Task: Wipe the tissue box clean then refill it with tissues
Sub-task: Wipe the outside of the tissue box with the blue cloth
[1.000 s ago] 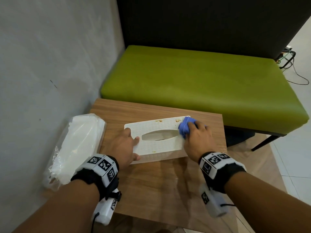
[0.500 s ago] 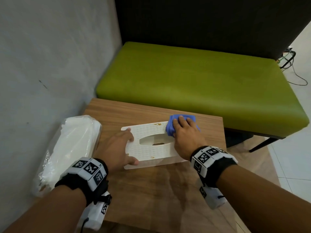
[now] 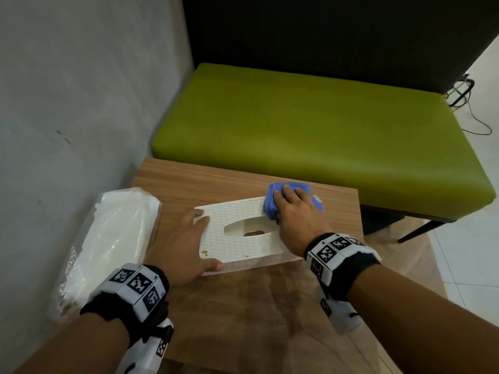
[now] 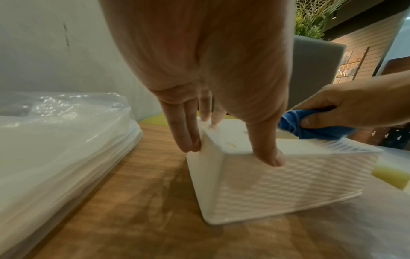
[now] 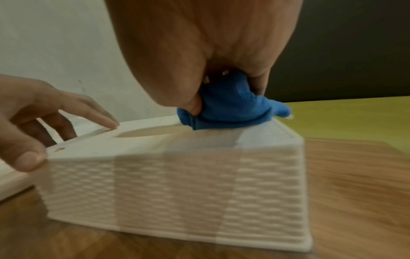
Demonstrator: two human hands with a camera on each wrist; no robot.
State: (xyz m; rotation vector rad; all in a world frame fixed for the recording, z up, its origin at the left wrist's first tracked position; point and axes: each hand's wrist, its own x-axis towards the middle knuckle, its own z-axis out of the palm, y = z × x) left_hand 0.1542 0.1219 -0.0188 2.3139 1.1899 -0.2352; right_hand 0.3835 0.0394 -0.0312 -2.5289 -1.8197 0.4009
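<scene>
A white textured tissue box (image 3: 232,217) (image 4: 277,184) (image 5: 177,184) lies on the wooden table (image 3: 243,319), its oval slot facing up. Brown specks mark its top near the front left corner. My left hand (image 3: 198,238) grips the box's left end, fingers on the far corner and thumb on the front side. My right hand (image 3: 289,206) holds a bunched blue cloth (image 3: 270,203) (image 4: 310,126) (image 5: 228,108) and presses it on the far right corner of the top. A pack of white tissues (image 3: 116,233) (image 4: 55,140) in clear plastic lies left of the box.
A grey wall (image 3: 67,103) runs close along the table's left side, behind the tissue pack. A green bench seat (image 3: 310,125) with a dark backrest stands beyond the table's far edge. Bare table surface lies between me and the box.
My right hand rubbed the cloth along the far edge of the box top, and the brown specks there no longer show. The left hand kept its hold on the left end.
</scene>
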